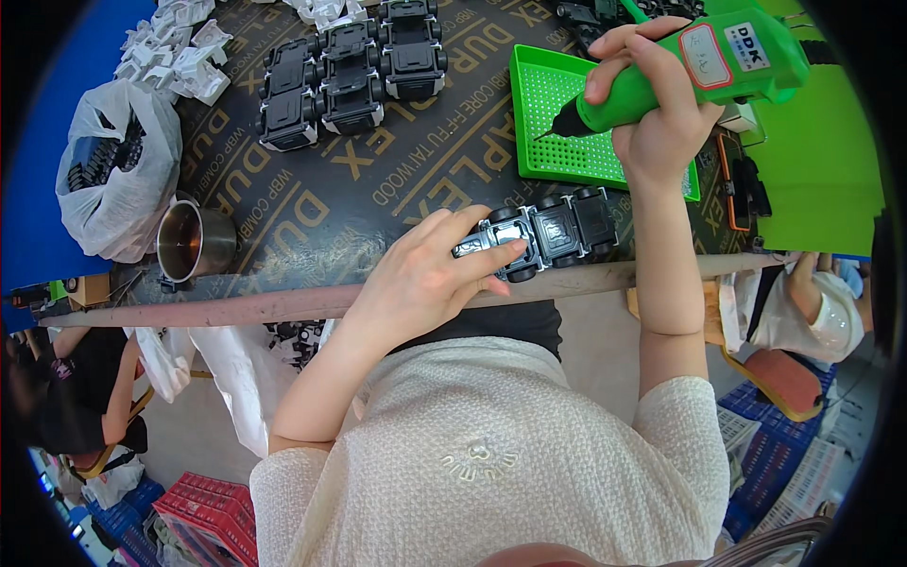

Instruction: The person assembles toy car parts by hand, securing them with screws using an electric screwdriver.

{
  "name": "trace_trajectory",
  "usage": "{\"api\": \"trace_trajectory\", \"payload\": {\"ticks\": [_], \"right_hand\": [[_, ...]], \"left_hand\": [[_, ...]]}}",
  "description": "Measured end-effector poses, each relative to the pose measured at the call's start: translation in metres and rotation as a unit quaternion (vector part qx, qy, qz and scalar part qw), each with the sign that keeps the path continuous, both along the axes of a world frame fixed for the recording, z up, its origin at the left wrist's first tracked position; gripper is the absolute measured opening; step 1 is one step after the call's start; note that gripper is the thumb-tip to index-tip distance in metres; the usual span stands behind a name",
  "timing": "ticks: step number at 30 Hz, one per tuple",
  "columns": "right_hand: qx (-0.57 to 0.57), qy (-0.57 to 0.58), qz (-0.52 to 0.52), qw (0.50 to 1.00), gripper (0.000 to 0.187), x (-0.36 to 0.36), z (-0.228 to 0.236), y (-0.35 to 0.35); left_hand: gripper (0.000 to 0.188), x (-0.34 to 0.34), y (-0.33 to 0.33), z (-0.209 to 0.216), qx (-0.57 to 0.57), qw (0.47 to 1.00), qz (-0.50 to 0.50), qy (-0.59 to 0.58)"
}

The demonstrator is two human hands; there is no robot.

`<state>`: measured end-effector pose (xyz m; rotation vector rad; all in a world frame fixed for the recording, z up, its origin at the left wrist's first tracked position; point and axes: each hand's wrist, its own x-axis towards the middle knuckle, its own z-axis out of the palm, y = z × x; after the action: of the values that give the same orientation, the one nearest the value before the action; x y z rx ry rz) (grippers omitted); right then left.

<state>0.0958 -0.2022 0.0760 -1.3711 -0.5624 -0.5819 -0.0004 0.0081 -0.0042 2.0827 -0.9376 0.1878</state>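
My left hand (420, 269) is closed around one end of a black toy truck (567, 230) with white trim and several black wheels. It holds the truck down at the table's near edge, fingers across the top. My right hand (666, 118) is wrapped round a green electric screwdriver (694, 71). The tool slants down to the left, its thin dark bit (546, 137) over a green perforated tray (525, 163) and apart from the truck.
Similar black toy trucks (351, 76) stand in rows at the back. White plastic parts (175, 52) are heaped at the far left. A clear bag (123, 203) of black parts and a metal cup (196, 241) stand nearer. Other people (90, 397) sit at both sides.
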Motion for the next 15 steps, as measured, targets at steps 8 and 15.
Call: {"api": "trace_trajectory", "payload": {"ticks": [8,15], "right_hand": [[-0.003,-0.015,0.020,1.000,0.017,-0.006,0.008,-0.010],[0.001,0.033,0.125,0.992,0.028,-0.096,0.043,0.007]], "left_hand": [[0.042,0.000,0.002,-0.004,-0.008,1.000,0.006,0.007],[0.042,0.000,0.002,-0.001,-0.008,1.000,-0.002,0.016]]}}
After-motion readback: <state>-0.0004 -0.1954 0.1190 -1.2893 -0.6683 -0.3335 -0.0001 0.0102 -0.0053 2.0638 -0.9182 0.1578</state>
